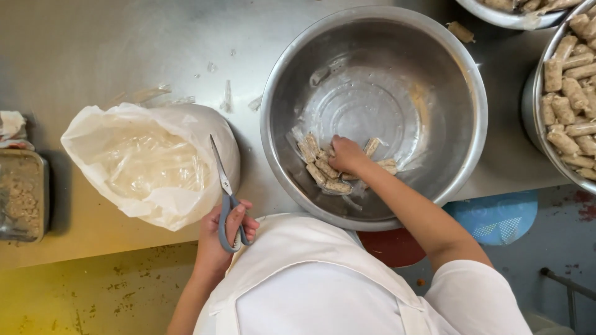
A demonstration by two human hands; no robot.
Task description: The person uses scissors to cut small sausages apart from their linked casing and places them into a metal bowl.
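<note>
Open steel bench (124,43) runs along the far-left side, littered only with thin clear plastic scraps (226,96). The white plastic bag holding clear wrappers (152,164) blocks the near-left bench, with a rectangular metal tin (22,195) just beyond it at the edge. The large round steel bowl (372,115) fills the centre; its far half is bare, its near wall crowded by short wrapped beige rolls (323,167). To the right, a second steel bowl heaped with rolls (568,93) leaves only a narrow gap between rims.

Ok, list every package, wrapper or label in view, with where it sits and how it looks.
Plastic bag: left on the steel table, open, white, crumpled, clear film inside.
Wrapped sticks: in the big steel bowl, short, tan, clear wrap, under the right hand.
Box: far left edge, clear, rectangular, holding pale crumbs.
</note>
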